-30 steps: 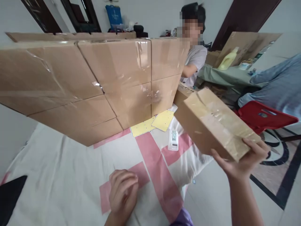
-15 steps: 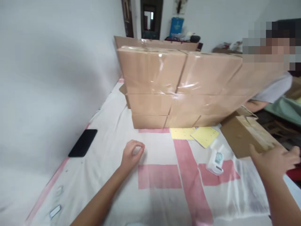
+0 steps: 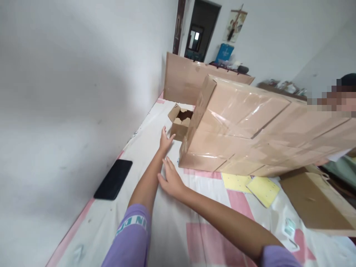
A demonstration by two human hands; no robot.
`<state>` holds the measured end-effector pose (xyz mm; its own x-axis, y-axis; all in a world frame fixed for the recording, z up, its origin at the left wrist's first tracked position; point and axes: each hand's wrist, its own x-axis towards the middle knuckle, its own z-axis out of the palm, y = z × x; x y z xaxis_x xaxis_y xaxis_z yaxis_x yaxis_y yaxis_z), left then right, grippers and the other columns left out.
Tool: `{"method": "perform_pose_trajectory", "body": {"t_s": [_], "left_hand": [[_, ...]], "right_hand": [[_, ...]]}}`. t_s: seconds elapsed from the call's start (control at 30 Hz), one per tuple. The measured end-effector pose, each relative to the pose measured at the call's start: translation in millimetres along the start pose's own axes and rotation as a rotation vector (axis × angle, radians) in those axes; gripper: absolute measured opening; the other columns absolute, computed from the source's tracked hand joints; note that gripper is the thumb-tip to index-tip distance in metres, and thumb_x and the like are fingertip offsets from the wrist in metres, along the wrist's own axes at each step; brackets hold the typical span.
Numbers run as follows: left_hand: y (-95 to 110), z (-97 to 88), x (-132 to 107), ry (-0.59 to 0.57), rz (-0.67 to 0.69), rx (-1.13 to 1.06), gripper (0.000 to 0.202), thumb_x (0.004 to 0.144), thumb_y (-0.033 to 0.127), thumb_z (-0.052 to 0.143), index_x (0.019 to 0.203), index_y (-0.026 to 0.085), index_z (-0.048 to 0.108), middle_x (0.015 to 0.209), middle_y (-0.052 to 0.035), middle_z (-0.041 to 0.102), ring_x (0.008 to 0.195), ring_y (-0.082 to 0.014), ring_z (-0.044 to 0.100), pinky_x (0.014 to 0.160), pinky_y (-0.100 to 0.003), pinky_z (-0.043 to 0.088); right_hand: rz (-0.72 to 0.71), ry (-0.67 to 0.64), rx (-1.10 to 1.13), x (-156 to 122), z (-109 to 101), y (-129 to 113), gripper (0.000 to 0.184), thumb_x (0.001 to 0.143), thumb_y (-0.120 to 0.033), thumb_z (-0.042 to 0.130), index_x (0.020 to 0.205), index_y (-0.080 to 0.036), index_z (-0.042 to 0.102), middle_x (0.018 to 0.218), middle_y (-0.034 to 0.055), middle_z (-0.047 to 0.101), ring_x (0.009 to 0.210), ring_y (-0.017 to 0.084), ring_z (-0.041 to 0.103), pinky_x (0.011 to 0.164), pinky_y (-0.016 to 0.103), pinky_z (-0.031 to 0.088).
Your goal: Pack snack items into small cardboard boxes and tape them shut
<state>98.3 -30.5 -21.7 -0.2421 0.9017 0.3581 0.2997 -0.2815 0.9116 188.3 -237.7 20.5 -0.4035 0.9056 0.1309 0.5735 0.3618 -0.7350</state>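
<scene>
My left hand (image 3: 166, 142) stretches forward over the cloth with its thumb and fingers apart, just left of a small open cardboard box (image 3: 180, 130). A small gap seems to separate it from that box. Behind it, my right hand (image 3: 172, 180) crosses over beside my left forearm, fingers apart and nothing in them. To the right stands a wide wall of taped cardboard boxes (image 3: 236, 126), tilted in view. The small box has its flaps up and its inside looks dark.
A black tablet-like slab (image 3: 113, 179) lies by the wall. Yellow cards (image 3: 263, 191), a white device (image 3: 289, 228) and an open brown carton (image 3: 314, 200) sit at right. A flat cardboard panel (image 3: 180, 79) stands behind. Another person is at the far right.
My left hand has reached forward and opened from a curl. My right hand has swung from the carton at right across to my left forearm. The view has tilted, showing the small box.
</scene>
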Motion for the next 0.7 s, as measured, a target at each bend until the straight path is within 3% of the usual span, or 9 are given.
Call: {"method": "perform_pose_trajectory", "body": {"t_s": [0.07,0.2,0.3,0.4,0.57,0.7], "left_hand": [[-10,13.9,15,-0.050,-0.025,-0.030,0.060,0.096,0.030,0.062,0.151,0.012,0.044,0.157,-0.0213,0.050,0.143,-0.0276,0.052,0.118,-0.038,0.040],[-27,29.2,34,-0.101,-0.056,-0.060,0.041,0.102,0.034,0.054,0.137,0.016,0.062,0.138,-0.0178,0.068,0.130,-0.0310,0.063,0.116,-0.044,0.042],[-37,31.6,41,-0.049,-0.099,-0.093,0.040,0.104,0.035,0.048,0.138,0.018,0.063,0.136,-0.0150,0.069,0.129,-0.0292,0.063,0.115,-0.042,0.044],[-43,27.8,48,0.060,-0.153,-0.138,0.043,0.106,0.032,0.039,0.142,0.019,0.058,0.143,-0.0116,0.066,0.133,-0.0239,0.060,0.114,-0.036,0.046],[-49,10.6,59,0.270,-0.231,-0.147,0.046,0.104,0.029,0.033,0.143,0.017,0.054,0.150,-0.0127,0.059,0.139,-0.0235,0.054,0.119,-0.038,0.041],[-51,-4.6,62,0.372,-0.275,-0.111,0.050,0.102,0.026,0.027,0.145,0.017,0.051,0.146,-0.0132,0.061,0.138,-0.0241,0.054,0.117,-0.038,0.042]], "right_hand": [[0.210,0.094,0.116,46,13,4,0.073,0.098,-0.038,0.050,0.161,-0.005,0.035,0.173,0.0210,0.020,0.163,0.033,0.016,0.133,0.052,0.018],[0.439,0.298,0.254,116,0,28,0.066,0.096,-0.032,0.046,0.159,-0.013,0.043,0.172,0.0131,0.028,0.162,0.029,0.020,0.133,0.049,0.017],[0.509,0.363,0.253,137,-9,50,0.070,0.091,-0.032,0.051,0.158,-0.012,0.044,0.171,0.0130,0.031,0.163,0.030,0.018,0.133,0.050,0.016],[0.575,0.433,0.267,142,0,59,0.077,0.089,-0.028,0.050,0.162,-0.010,0.036,0.173,0.0142,0.026,0.163,0.029,0.016,0.133,0.051,0.018],[0.586,0.552,0.258,171,24,44,0.082,0.087,-0.021,0.046,0.166,-0.012,0.024,0.175,0.0102,0.017,0.164,0.027,0.011,0.134,0.048,0.016],[0.537,0.750,0.152,210,10,32,0.081,0.084,-0.014,0.044,0.163,-0.012,0.030,0.173,0.0130,0.020,0.163,0.030,0.014,0.133,0.052,0.014]]}}
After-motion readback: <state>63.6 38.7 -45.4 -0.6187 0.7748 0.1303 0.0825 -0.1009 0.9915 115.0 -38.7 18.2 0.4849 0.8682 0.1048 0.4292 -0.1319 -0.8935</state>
